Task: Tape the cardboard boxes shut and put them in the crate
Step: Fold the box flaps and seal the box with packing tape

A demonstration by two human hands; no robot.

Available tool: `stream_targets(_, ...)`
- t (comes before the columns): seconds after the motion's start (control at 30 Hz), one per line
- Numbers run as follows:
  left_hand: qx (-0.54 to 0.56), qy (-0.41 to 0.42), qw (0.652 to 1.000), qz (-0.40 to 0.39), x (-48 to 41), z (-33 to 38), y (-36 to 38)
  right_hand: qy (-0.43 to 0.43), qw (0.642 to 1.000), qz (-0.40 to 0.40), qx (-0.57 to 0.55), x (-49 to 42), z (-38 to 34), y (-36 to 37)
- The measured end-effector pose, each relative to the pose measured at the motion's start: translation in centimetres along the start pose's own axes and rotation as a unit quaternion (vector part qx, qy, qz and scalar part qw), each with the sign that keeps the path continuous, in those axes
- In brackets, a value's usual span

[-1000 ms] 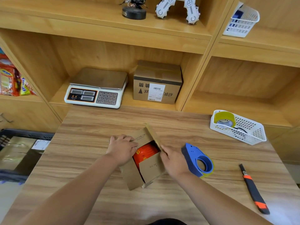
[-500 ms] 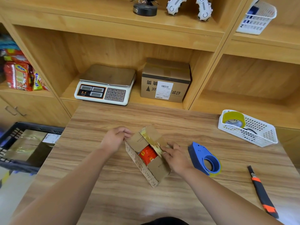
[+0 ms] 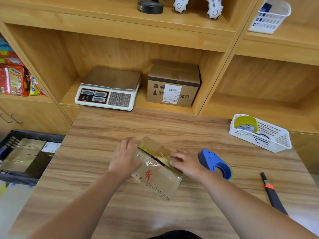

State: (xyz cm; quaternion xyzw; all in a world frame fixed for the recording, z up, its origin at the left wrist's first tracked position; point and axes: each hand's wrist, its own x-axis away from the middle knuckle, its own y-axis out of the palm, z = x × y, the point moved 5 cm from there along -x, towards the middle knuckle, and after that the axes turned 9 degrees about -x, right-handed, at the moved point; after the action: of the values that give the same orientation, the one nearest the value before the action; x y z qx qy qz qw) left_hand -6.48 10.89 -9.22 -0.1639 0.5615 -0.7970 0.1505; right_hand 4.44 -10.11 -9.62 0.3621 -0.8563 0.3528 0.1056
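A small cardboard box (image 3: pixel 158 176) with a red logo and old shiny tape lies at an angle in the middle of the wooden table (image 3: pixel 172 131). Its top flaps are almost closed, with a thin dark red gap between them. My left hand (image 3: pixel 125 157) presses flat against the box's left flap and side. My right hand (image 3: pixel 187 163) rests with its fingers on the right flap, pushing it down. A blue tape dispenser (image 3: pixel 215 164) stands just right of my right hand. The dark crate (image 3: pixel 19 138) sits low at the left and holds a taped box (image 3: pixel 22 154).
A white basket (image 3: pixel 269 140) with a yellow tape roll (image 3: pixel 246 124) stands at the table's back right. An orange and black utility knife (image 3: pixel 273 195) lies near the right edge. On the shelf behind are a scale (image 3: pixel 108 88) and a labelled cardboard box (image 3: pixel 173 83).
The box's flaps were open and showed a red item inside; both hands have folded them nearly closed. The box has turned and the view has shifted left and closer.
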Motion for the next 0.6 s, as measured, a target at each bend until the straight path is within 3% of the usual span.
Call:
stream_targets(0.07,-0.097,0.088,0.991,0.015,0.1,0.8,0.3,-0.004,0.999,-0.007,0.046,0.3,0.4,0.3)
stream_targets(0.17,-0.237,0.242,0.941,0.01,0.4,2.0,1.4,-0.003,0.994,-0.027,0.11,0.7,1.1,0.7)
stream_targets(0.23,-0.265,0.299,0.916,-0.021,0.6,2.5,2.4,-0.013,0.987,-0.033,0.156,0.9,1.6,0.8)
stream_targets(0.37,-0.22,0.258,0.938,-0.079,0.3,2.0,3.5,-0.035,0.98,-0.026,0.196,1.3,2.0,1.0)
stream_targets(0.6,-0.247,0.178,0.949,-0.079,0.2,1.0,3.7,-0.053,0.961,0.067,0.264,1.8,1.4,0.8)
